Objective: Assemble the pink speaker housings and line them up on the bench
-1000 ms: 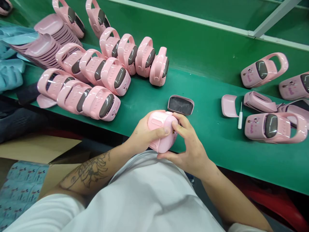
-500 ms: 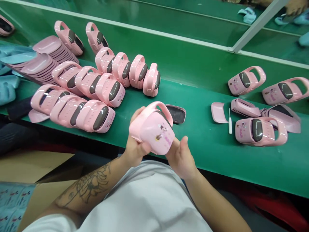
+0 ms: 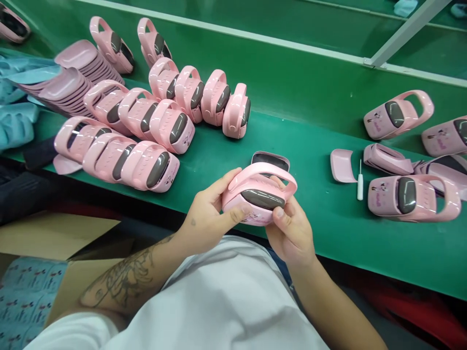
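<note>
Between my two hands is a pink plastic housing [image 3: 260, 182] with a loop handle, a dark glossy window and a printed picture on its front. My left hand [image 3: 215, 209] grips its left end, thumb across the printed front. At the right end, my right hand [image 3: 292, 226] closes round it, thumb near the dark window. The housing is held above the bench edge with its handle up. Just behind it lies a pink-rimmed dark panel [image 3: 272, 159], partly covered by the handle. What the housing is for cannot be made out.
Rows of similar pink housings [image 3: 140, 163] stand on the green bench [image 3: 310, 141] at left, near stacked pink panels [image 3: 65, 92] and blue parts [image 3: 16, 124]. At right lie a curved pink panel [image 3: 343, 166], a white-handled screwdriver [image 3: 360, 187] and more housings [image 3: 386, 197]. An open carton [image 3: 54, 238] is below left.
The housing has turned so its window and handle face up, and its printed front tips downward. My right hand has closed onto its right end. The view has shifted slightly.
</note>
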